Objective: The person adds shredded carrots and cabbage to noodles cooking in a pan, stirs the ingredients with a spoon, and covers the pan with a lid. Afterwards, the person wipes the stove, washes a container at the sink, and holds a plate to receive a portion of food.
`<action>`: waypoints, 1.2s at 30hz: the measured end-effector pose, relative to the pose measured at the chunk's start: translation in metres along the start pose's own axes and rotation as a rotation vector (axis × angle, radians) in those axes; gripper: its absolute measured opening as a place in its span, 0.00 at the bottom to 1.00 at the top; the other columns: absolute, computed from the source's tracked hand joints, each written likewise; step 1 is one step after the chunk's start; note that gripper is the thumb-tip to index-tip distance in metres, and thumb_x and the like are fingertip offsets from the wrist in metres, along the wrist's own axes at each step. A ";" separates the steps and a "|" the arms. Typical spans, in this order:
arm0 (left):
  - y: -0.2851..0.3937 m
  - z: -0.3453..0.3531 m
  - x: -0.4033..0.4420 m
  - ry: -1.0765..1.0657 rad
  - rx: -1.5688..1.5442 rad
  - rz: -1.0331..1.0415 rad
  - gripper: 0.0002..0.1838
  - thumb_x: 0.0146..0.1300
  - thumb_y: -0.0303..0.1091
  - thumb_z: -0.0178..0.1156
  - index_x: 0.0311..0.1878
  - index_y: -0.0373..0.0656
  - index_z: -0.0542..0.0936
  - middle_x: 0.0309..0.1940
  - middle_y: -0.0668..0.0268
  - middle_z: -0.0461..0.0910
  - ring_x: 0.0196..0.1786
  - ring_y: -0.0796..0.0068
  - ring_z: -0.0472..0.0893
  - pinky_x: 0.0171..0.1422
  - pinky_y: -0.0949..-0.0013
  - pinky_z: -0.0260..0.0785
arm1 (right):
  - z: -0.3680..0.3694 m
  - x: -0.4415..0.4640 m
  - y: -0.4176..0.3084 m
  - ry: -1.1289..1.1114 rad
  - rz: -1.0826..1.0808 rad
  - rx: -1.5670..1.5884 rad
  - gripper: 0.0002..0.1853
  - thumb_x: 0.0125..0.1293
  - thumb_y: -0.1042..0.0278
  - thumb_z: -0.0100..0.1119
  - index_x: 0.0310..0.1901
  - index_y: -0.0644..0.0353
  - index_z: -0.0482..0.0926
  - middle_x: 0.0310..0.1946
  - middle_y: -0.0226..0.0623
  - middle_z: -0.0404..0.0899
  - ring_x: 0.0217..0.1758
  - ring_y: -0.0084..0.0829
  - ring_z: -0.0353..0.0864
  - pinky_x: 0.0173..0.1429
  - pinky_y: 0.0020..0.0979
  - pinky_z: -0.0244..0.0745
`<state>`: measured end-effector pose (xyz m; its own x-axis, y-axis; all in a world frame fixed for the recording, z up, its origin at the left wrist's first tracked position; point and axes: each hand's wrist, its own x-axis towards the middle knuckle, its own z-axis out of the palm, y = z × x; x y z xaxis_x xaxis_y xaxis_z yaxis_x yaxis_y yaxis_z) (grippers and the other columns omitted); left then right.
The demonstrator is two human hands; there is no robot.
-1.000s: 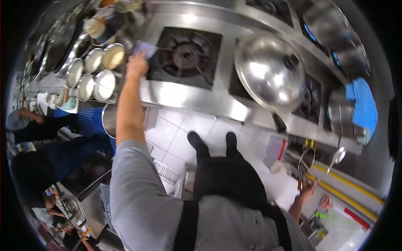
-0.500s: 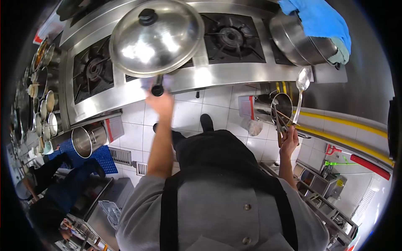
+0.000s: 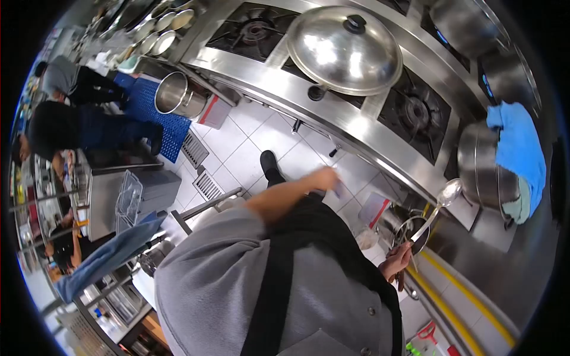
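Observation:
My right hand is closed around the handle of a large metal spoon, its bowl pointing up and away from me. Beneath that hand, a metal pot is partly hidden. Blurred by motion, my left hand is in front of my body, apart from the stove; a bluish smear shows at its fingers and I cannot make out what it is. A domed metal lid with a black knob covers a pan on the stove, whose dark handle points toward me.
Open burners flank the covered pan. A large pot draped with a blue cloth stands at right. Pans sit over blue flames at upper right. Two people stand at left by a blue mat. Yellow pipes run low right.
My left hand has come away from the pan handle, back toward my body. My view has turned, so the stove appears further right. My right hand still holds the spoon.

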<state>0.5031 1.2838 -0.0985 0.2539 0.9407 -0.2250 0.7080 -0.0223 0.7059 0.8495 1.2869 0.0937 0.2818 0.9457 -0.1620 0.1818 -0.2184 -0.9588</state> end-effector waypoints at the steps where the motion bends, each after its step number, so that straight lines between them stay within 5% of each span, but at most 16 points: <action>1: -0.049 -0.009 -0.060 0.241 -0.173 -0.186 0.24 0.46 0.28 0.59 0.50 0.46 0.87 0.44 0.56 0.87 0.51 0.54 0.85 0.60 0.56 0.76 | 0.007 0.005 0.004 -0.024 0.017 0.052 0.18 0.78 0.57 0.54 0.28 0.51 0.68 0.17 0.18 0.58 0.17 0.11 0.55 0.20 0.19 0.46; 4: -0.106 -0.144 -0.199 0.436 -0.469 -1.013 0.29 0.44 0.23 0.60 0.56 0.46 0.84 0.38 0.52 0.88 0.40 0.61 0.89 0.46 0.59 0.82 | 0.035 0.014 0.002 -0.127 0.001 0.120 0.15 0.78 0.56 0.55 0.32 0.51 0.72 0.19 0.19 0.63 0.18 0.11 0.59 0.19 0.19 0.50; 5: -0.107 -0.191 -0.237 0.629 -0.531 -1.077 0.26 0.51 0.26 0.56 0.57 0.47 0.83 0.33 0.53 0.88 0.31 0.58 0.88 0.37 0.60 0.81 | 0.048 0.013 -0.008 -0.151 -0.012 0.129 0.15 0.78 0.56 0.55 0.32 0.51 0.72 0.19 0.19 0.63 0.18 0.11 0.59 0.19 0.19 0.50; 7: -0.118 -0.269 -0.281 1.064 -0.109 -0.947 0.26 0.54 0.27 0.57 0.60 0.46 0.81 0.38 0.50 0.86 0.42 0.54 0.87 0.50 0.55 0.80 | 0.076 0.010 -0.029 -0.293 -0.162 0.045 0.15 0.78 0.57 0.54 0.32 0.53 0.72 0.18 0.20 0.64 0.18 0.10 0.59 0.20 0.18 0.51; 9: -0.160 -0.334 -0.304 1.185 0.277 -0.693 0.24 0.58 0.29 0.57 0.60 0.44 0.81 0.51 0.48 0.84 0.56 0.45 0.82 0.62 0.55 0.74 | 0.114 -0.009 -0.062 -0.342 -0.167 0.043 0.15 0.79 0.59 0.52 0.32 0.54 0.71 0.19 0.21 0.64 0.18 0.11 0.59 0.21 0.18 0.51; 13: -0.214 -0.436 -0.285 1.220 0.436 -0.596 0.28 0.56 0.28 0.60 0.63 0.50 0.80 0.67 0.50 0.73 0.69 0.44 0.70 0.74 0.51 0.64 | 0.199 -0.054 -0.095 -0.654 -0.077 0.168 0.06 0.77 0.68 0.55 0.39 0.57 0.73 0.21 0.21 0.66 0.21 0.11 0.65 0.22 0.18 0.60; 15: -0.268 -0.460 -0.271 0.965 0.405 -0.692 0.35 0.59 0.39 0.61 0.73 0.56 0.71 0.74 0.51 0.66 0.75 0.42 0.64 0.79 0.47 0.55 | 0.255 -0.097 -0.120 -0.755 -0.008 0.184 0.04 0.76 0.69 0.56 0.42 0.58 0.73 0.22 0.21 0.66 0.21 0.12 0.64 0.22 0.19 0.60; 17: -0.314 -0.456 -0.252 0.824 0.183 -0.901 0.41 0.60 0.44 0.61 0.78 0.51 0.63 0.75 0.49 0.63 0.77 0.43 0.61 0.81 0.48 0.53 | 0.316 -0.141 -0.142 -0.822 0.095 0.253 0.03 0.75 0.70 0.56 0.45 0.57 0.72 0.23 0.22 0.66 0.21 0.13 0.64 0.22 0.19 0.60; 20: -0.346 -0.419 -0.241 0.814 0.174 -0.715 0.44 0.60 0.41 0.61 0.79 0.41 0.58 0.76 0.48 0.62 0.78 0.45 0.59 0.81 0.50 0.53 | 0.407 -0.201 -0.161 -0.932 0.227 0.316 0.04 0.76 0.68 0.55 0.43 0.57 0.71 0.23 0.23 0.66 0.19 0.15 0.63 0.21 0.20 0.59; 22: -0.287 -0.384 -0.255 1.442 -0.062 -0.464 0.33 0.63 0.30 0.58 0.73 0.35 0.66 0.70 0.45 0.70 0.73 0.48 0.68 0.79 0.57 0.58 | 0.467 -0.222 -0.168 -1.012 0.258 0.351 0.06 0.76 0.66 0.55 0.42 0.57 0.71 0.22 0.24 0.65 0.19 0.16 0.63 0.21 0.21 0.59; 24: -0.288 -0.307 -0.280 1.529 -0.119 -0.582 0.28 0.65 0.30 0.57 0.69 0.35 0.71 0.65 0.44 0.74 0.70 0.46 0.72 0.76 0.55 0.62 | 0.529 -0.253 -0.160 -1.028 0.346 0.355 0.07 0.75 0.64 0.57 0.40 0.52 0.70 0.22 0.23 0.64 0.18 0.18 0.62 0.20 0.24 0.57; 27: -0.228 -0.161 -0.335 0.853 -0.372 -0.936 0.24 0.67 0.44 0.54 0.58 0.35 0.78 0.53 0.42 0.81 0.58 0.43 0.80 0.64 0.47 0.71 | 0.611 -0.279 -0.157 -1.023 0.401 0.253 0.09 0.73 0.64 0.58 0.38 0.55 0.69 0.21 0.23 0.64 0.16 0.18 0.60 0.19 0.24 0.56; 29: -0.183 -0.098 -0.380 0.495 -0.518 -0.726 0.13 0.60 0.36 0.56 0.35 0.34 0.82 0.34 0.44 0.83 0.40 0.43 0.82 0.48 0.44 0.72 | 0.653 -0.292 -0.150 -1.002 0.400 0.253 0.10 0.71 0.64 0.59 0.36 0.53 0.68 0.21 0.22 0.62 0.16 0.18 0.59 0.19 0.25 0.54; 30: -0.167 -0.048 -0.395 0.670 -0.527 -0.590 0.12 0.57 0.34 0.58 0.32 0.33 0.82 0.34 0.46 0.83 0.40 0.46 0.83 0.47 0.46 0.72 | 0.667 -0.290 -0.140 -1.061 0.400 0.235 0.10 0.71 0.64 0.59 0.36 0.53 0.68 0.21 0.22 0.62 0.16 0.18 0.59 0.19 0.25 0.54; 31: -0.154 -0.034 -0.416 0.475 -0.726 -0.586 0.15 0.59 0.38 0.59 0.38 0.34 0.84 0.39 0.46 0.85 0.44 0.48 0.84 0.51 0.48 0.74 | 0.682 -0.288 -0.129 -1.055 0.352 0.224 0.10 0.71 0.63 0.59 0.35 0.52 0.68 0.21 0.22 0.62 0.17 0.18 0.59 0.19 0.25 0.54; 36: -0.116 -0.059 -0.483 0.851 -0.861 -1.087 0.26 0.62 0.48 0.60 0.57 0.39 0.84 0.49 0.49 0.85 0.53 0.49 0.84 0.61 0.55 0.75 | 0.691 -0.324 -0.128 -1.084 0.333 0.186 0.10 0.72 0.61 0.59 0.35 0.52 0.68 0.20 0.21 0.61 0.17 0.17 0.60 0.20 0.26 0.54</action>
<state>0.2590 0.8518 -0.0320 -0.7165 0.2975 -0.6309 -0.3312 0.6510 0.6831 0.0836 1.1744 0.1073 -0.6853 0.5776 -0.4435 0.0828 -0.5432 -0.8355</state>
